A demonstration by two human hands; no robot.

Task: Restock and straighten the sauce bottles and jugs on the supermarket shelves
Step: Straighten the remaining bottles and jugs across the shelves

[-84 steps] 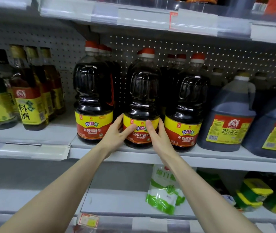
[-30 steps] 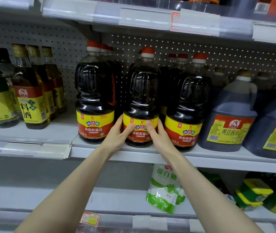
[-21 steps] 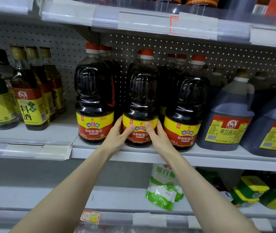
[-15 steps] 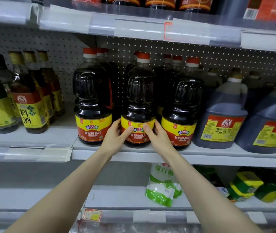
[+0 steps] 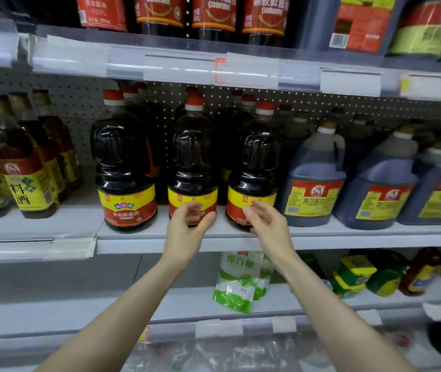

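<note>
Three dark soy sauce bottles with red caps and yellow-red labels stand in a front row on the middle shelf (image 5: 160, 241): left bottle (image 5: 122, 162), middle bottle (image 5: 192, 157), right bottle (image 5: 259, 162). More of the same stand behind them. My left hand (image 5: 187, 229) hovers in front of the middle bottle's label, fingers loosely curled, gripping nothing. My right hand (image 5: 267, 226) is in front of the right bottle's label with relaxed fingers. Whether either hand touches a label is unclear.
Blue-grey soy sauce jugs (image 5: 313, 183) (image 5: 380, 194) fill the shelf to the right. Cooking wine bottles (image 5: 26, 170) stand at the left. The upper shelf (image 5: 187, 65) holds red-labelled bottles. Below stand a white-green sugar bag (image 5: 238, 280) and green-yellow packs (image 5: 353, 275).
Both hands have let go of the middle bottle's base. My right hand has moved right, in front of the right bottle. The view has tilted upward.
</note>
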